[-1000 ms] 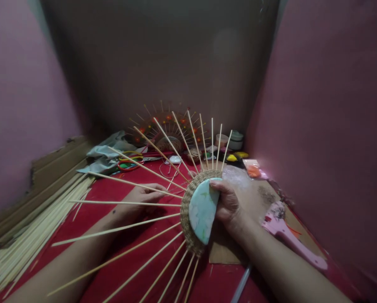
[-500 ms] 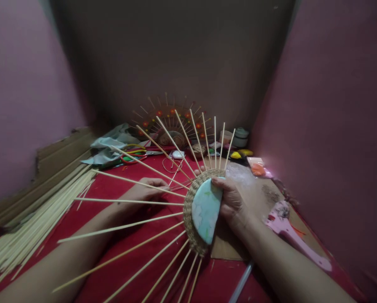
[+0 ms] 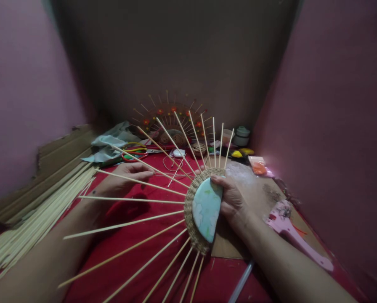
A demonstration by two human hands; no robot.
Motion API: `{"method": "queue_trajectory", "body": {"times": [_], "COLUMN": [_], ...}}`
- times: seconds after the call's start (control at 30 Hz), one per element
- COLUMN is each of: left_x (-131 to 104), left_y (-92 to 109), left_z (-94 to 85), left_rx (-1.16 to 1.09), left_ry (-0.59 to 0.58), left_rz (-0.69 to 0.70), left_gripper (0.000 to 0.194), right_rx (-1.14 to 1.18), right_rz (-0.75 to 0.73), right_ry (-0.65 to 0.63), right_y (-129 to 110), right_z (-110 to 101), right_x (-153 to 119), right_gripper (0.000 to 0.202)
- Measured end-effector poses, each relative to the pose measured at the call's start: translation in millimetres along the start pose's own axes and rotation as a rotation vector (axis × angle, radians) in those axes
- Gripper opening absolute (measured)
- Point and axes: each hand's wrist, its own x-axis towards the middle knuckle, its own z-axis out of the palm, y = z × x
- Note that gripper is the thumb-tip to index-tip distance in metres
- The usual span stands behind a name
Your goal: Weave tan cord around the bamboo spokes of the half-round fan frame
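My right hand [image 3: 230, 197] grips the straight edge of a half-round woven piece [image 3: 188, 214], thumb on its pale blue patterned face [image 3: 205, 206]. Thin wooden sticks [image 3: 131, 200] fan out from its braided rim, upward, left and down toward me. Behind the sticks, my left hand [image 3: 134, 173] pinches a thin strand of twine [image 3: 168, 174], which runs taut toward the rim. Where the strand meets the rim is hidden behind the piece. Other fingertips of my right hand show at the rim's back.
A bundle of loose sticks [image 3: 40, 219] lies at left beside cardboard [image 3: 65, 145]. Farther back are scissors [image 3: 134, 152], cloth [image 3: 112, 136] and a finished flower-trimmed fan shape [image 3: 172, 118]. At right are a pink glue gun [image 3: 297, 240], cardboard [image 3: 229, 248] and a plastic bag [image 3: 240, 172].
My left hand has moved left and up, away from the woven piece, drawing the twine out longer. The right hand and the piece stay almost where they were.
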Motion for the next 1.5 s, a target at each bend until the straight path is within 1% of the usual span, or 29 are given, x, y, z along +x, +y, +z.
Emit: {"method": "queue_trajectory", "body": {"times": [0.1, 0.23, 0.33, 0.4, 0.5, 0.6, 0.7, 0.8, 0.93, 1.0, 1.13, 1.2, 1.27, 1.33, 1.43, 1.5], "left_x": [-3.5, -4.8, -5.1, -6.0, -7.6, -7.5, -5.3, -3.1, -4.8, -7.8, -14.5, -16.1, -15.5, -11.7, -0.6, 7.3], "left_y": [9.2, 23.2, 37.3, 47.2, 59.1, 66.1, 70.0, 71.5, 69.7, 67.1, 59.5, 56.3, 54.0, 51.5, 42.9, 32.0], "left_z": [-1.4, -4.1, -7.2, -7.9, -5.1, 0.1, 2.4, -1.9, -10.0, -9.4, -1.2, 0.1, -3.7, -12.3, -26.7, -29.6], "left_rx": [0.165, 0.114, 0.147, 0.163, 0.169, 0.206, 0.227, 0.188, 0.199, 0.223, 0.183, 0.167, 0.156, 0.146, 0.247, 0.385], "left_ry": [-0.026, 0.011, 0.011, 0.046, 0.102, 0.141, 0.185, 0.163, 0.166, 0.212, 0.371, 0.394, 0.373, 0.301, 0.101, -0.072], "left_rz": [0.042, 0.069, 0.079, 0.078, 0.091, 0.087, 0.078, 0.127, 0.2, 0.252, 0.415, 0.465, 0.472, 0.407, 0.246, 0.15], "left_gripper": [0.007, 0.01, 0.013, 0.012, 0.011, 0.014, 0.015, 0.013, 0.012, 0.014, 0.017, 0.021, 0.025, 0.028, 0.024, 0.016], "right_rx": [0.033, 0.061, 0.063, 0.069, 0.077, 0.061, 0.052, 0.071, 0.065, 0.062, 0.086, 0.085, 0.082, 0.093, 0.106, 0.105], "right_rz": [0.026, 0.077, 0.081, 0.074, 0.068, 0.102, 0.114, 0.116, 0.105, 0.1, 0.068, 0.063, 0.065, 0.051, 0.016, -0.014], "right_ry": [0.01, 0.041, 0.059, 0.071, 0.084, 0.092, 0.058, 0.008, 0.033, 0.074, 0.145, 0.144, 0.146, 0.159, 0.179, 0.171], "right_y": [-0.9, -1.5, -1.3, -1.0, -0.8, -0.9, -1.2, -1.7, -3.2, -3.8, -4.2, -4.3, -4.7, -5.3, -6.6, -7.3], "right_z": [1.3, 2.3, 0.7, -1.1, -3.3, -3.1, -0.8, 1.1, 1.1, 0.3, -2.3, -3.4, -3.8, -3.0, 0.2, 3.1], "right_x": [-0.1, -0.3, 0.7, 1.7, 2.4, 1.5, 0.1, 0.0, 0.8, 0.9, 1.2, 1.5, 1.8, 1.6, 0.0, -1.8], "right_gripper": [0.008, 0.003, 0.004, 0.005, 0.007, 0.003, 0.002, 0.004, 0.008, 0.006, 0.005, 0.005, 0.004, 0.005, 0.007, 0.009]}}
